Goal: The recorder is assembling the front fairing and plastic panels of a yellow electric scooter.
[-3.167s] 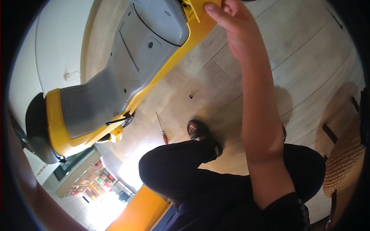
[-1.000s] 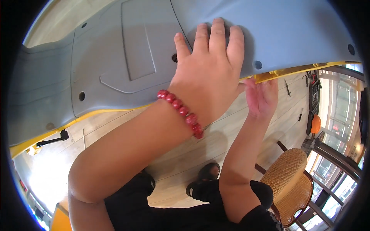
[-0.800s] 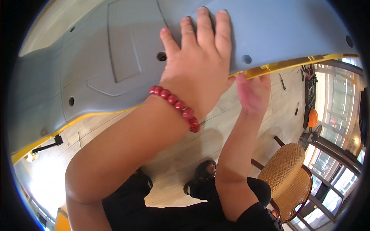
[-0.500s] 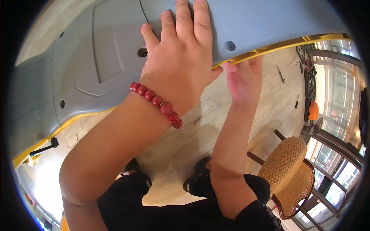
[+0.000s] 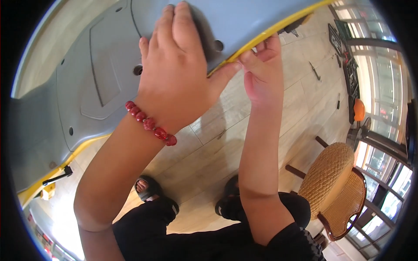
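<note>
A large grey-blue moulded plastic shell [image 5: 252, 17] with round screw holes spans the top and left. Yellow edging [image 5: 289, 19] runs along its near side. My left hand [image 5: 174, 76], a red bead bracelet [image 5: 149, 124] at its wrist, lies over the shell with fingers stretched out. Its thumb reaches along the yellow edging toward my right hand. Below the rim, my right hand [image 5: 263, 74] has its thumb and bent fingers closed on the yellow edging; part of the fingers is hidden behind it.
A black lever [image 5: 58, 176] sticks out from the shell's lower left edge. On the floor at right lie a thin tool [image 5: 314, 71] and an open black tool case [image 5: 347, 74], with an orange object [image 5: 359, 109] beside it. A woven rattan chair [image 5: 328, 174] stands lower right.
The shell's near edge on the right has swung upward in view, baring more floor. My left hand has shifted left, its thumb now along the edging. My right hand's fingers have curled around the edging.
</note>
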`<state>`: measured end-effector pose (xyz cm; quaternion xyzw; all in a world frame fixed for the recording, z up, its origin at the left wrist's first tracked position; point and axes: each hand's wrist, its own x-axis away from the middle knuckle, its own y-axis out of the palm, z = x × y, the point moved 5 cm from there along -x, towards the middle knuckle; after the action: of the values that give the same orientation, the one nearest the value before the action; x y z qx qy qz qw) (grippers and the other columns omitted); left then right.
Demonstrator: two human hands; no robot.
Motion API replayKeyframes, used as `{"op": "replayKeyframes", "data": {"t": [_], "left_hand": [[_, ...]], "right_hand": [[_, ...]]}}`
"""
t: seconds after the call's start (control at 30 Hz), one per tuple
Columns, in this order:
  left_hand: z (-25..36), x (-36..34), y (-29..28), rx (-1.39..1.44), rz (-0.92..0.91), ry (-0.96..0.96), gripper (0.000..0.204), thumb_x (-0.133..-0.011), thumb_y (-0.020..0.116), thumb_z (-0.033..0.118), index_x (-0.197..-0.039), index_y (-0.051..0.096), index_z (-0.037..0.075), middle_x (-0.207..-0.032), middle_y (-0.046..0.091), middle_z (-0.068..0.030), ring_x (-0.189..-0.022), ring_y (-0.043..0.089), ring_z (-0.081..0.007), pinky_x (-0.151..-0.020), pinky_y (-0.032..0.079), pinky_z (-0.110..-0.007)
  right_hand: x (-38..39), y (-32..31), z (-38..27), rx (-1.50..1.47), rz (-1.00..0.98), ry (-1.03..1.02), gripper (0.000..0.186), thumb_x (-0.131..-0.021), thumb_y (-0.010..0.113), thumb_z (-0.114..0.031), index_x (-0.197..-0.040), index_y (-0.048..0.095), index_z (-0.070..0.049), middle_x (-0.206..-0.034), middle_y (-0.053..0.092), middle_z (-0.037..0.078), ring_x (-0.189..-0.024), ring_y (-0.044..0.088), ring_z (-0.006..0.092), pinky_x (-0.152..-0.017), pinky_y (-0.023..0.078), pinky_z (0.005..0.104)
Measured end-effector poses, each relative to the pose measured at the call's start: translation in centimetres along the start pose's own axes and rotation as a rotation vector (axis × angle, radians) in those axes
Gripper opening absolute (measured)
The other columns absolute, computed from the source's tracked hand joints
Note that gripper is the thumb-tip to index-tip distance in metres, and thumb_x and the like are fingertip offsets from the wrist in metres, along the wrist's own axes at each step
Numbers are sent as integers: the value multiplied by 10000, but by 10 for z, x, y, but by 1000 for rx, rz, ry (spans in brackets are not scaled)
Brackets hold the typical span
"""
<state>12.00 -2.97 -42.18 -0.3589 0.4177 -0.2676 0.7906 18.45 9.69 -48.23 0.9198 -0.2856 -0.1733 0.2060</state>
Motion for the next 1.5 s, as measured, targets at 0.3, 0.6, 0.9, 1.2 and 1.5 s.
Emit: {"op": "replayKeyframes", "data": {"t": [0.3,0.6,0.9,1.2,1.5], "left_hand": [[3,-3,8,53,-11,7,794,-702,682,232,-1180,197,-176,-1191,294,-400,-1102,354,-509,-902,373,-458],[10,-2,15,4,-107,23,832,-764,615,228,-1230,65,-188,-1240,201,-410,-1137,297,-519,-946,318,-462],[15,-5,20,118,-164,-72,866,-789,589,211,-1261,-40,-151,-1277,165,-375,-1193,247,-474,-984,251,-442],[17,-4,20,86,-203,-70,710,-818,526,122,-1294,36,-72,-1224,316,-241,-1098,376,-336,-930,296,-380],[10,-17,-7,510,-312,-146,837,-797,557,94,-1340,-74,11,-1353,193,-200,-1246,251,-347,-959,306,-424]], "right_hand": [[-7,-15,-5,-63,-80,74,525,-771,632,-178,-1209,385,-28,-1097,525,48,-1029,486,147,-862,385,281],[-5,-5,-16,-181,-22,-47,443,-790,589,-49,-1189,405,7,-1155,500,54,-1041,484,148,-887,382,266],[-2,-3,-13,16,179,-81,448,-785,581,-112,-1178,400,6,-1060,543,112,-1001,514,204,-848,402,307],[-16,-17,-45,241,-152,-80,492,-829,558,-183,-1254,359,-34,-1156,468,45,-1052,421,126,-894,352,290],[-26,1,-75,61,54,-124,391,-837,506,-178,-1147,376,22,-1045,522,111,-963,493,180,-836,381,291]]}}
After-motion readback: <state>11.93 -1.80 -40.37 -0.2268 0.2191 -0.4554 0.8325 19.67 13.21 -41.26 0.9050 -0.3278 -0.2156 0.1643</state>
